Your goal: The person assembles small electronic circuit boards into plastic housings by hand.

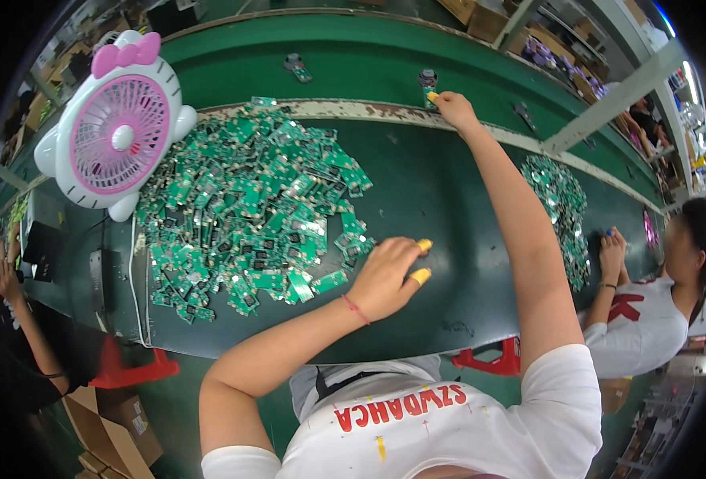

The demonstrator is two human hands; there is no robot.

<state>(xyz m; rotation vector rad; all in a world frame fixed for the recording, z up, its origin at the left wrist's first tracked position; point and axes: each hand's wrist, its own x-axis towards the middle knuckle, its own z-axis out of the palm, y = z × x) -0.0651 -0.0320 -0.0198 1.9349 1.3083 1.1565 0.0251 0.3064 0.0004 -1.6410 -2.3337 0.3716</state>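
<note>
My left hand (pixel 386 275) rests over the dark green table, close to the right edge of a wide heap of small green circuit boards (pixel 249 199). Yellow covers sit on its thumb and index finger, which are spread with nothing between them. Reaching far ahead across the table's edge, my right hand (pixel 454 110) wears a yellow cover too. Its fingers are closed at the near end of a small circuit board (pixel 428 85) with a dark round part at its far end, over the green conveyor belt.
On the belt (pixel 361 68) lie another board with a dark part (pixel 297 69) and a dark piece (pixel 524 116) farther right. A white and pink fan (pixel 121 137) stands left of the heap. Beyond my right arm are a second board heap (pixel 556 211) and a co-worker (pixel 648 319).
</note>
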